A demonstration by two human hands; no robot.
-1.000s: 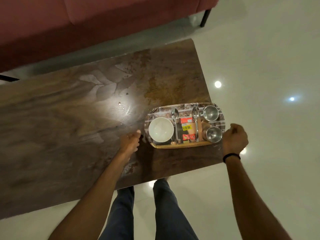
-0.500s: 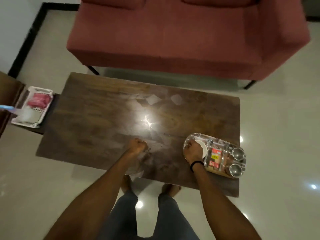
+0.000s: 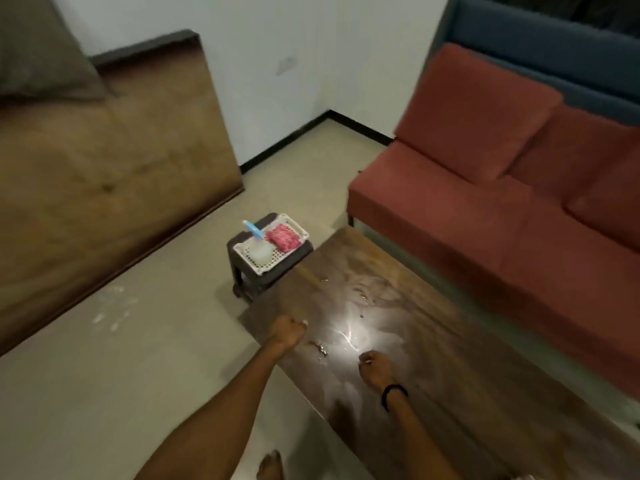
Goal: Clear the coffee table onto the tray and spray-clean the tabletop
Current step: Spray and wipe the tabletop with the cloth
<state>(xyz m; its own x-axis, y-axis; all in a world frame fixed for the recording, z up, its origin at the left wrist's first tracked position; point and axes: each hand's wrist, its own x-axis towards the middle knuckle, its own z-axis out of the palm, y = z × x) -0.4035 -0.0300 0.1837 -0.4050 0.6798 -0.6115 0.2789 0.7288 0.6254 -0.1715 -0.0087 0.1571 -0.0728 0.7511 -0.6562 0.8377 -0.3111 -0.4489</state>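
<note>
The dark wooden coffee table (image 3: pixel 433 341) runs from the centre to the lower right, with small crumbs and smears near a bright light reflection. My left hand (image 3: pixel 289 332) hovers over the table's near left corner, fingers curled, holding nothing. My right hand (image 3: pixel 375 370), a black band on its wrist, is over the tabletop with fingers curled and empty. A white basket (image 3: pixel 263 263) on a small dark stool (image 3: pixel 256 277) left of the table holds a spray bottle (image 3: pixel 258 249) with a blue top and a red cloth (image 3: pixel 284 239). The tray is out of view.
A red sofa (image 3: pixel 502 202) stands along the far side of the table. A large wooden panel (image 3: pixel 104 185) leans against the wall at left. Pale floor lies between panel, stool and table. My bare foot (image 3: pixel 272 467) shows at the bottom.
My view has swung left, away from the tray, toward the stool with the basket. My right hand has left the tray's edge and now hangs over the tabletop.
</note>
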